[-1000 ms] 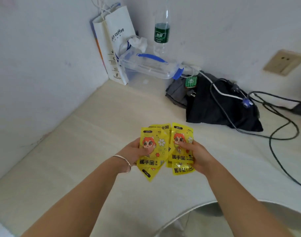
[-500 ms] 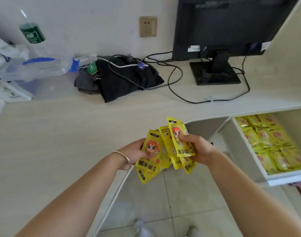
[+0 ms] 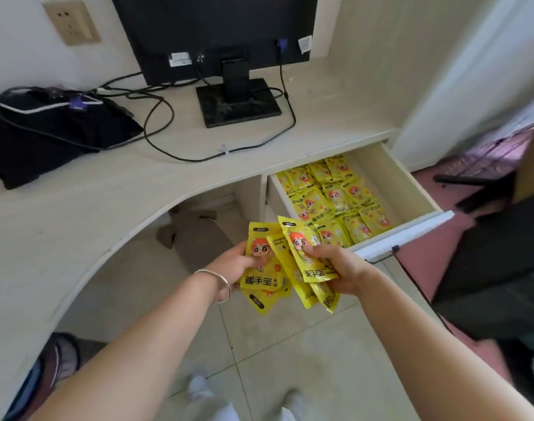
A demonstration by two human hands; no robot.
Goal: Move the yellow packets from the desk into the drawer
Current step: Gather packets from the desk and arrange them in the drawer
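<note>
A black monitor point(image 3: 217, 34) stands against the wall, cables point(image 3: 156, 129) looping beside a dark cloth point(image 3: 47, 138); a wall socket point(image 3: 71, 22) sits above.

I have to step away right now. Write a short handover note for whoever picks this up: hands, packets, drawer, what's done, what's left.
Left hand: holding several yellow packets.
Right hand: holding another fan of packets.
Both hands are over the floor, just short of the open drawer.
Done: the drawer already holds many packets, laid in rows.
Left: carry both handfuls over the drawer and set them in. No other packets show on the visible desk.
</note>
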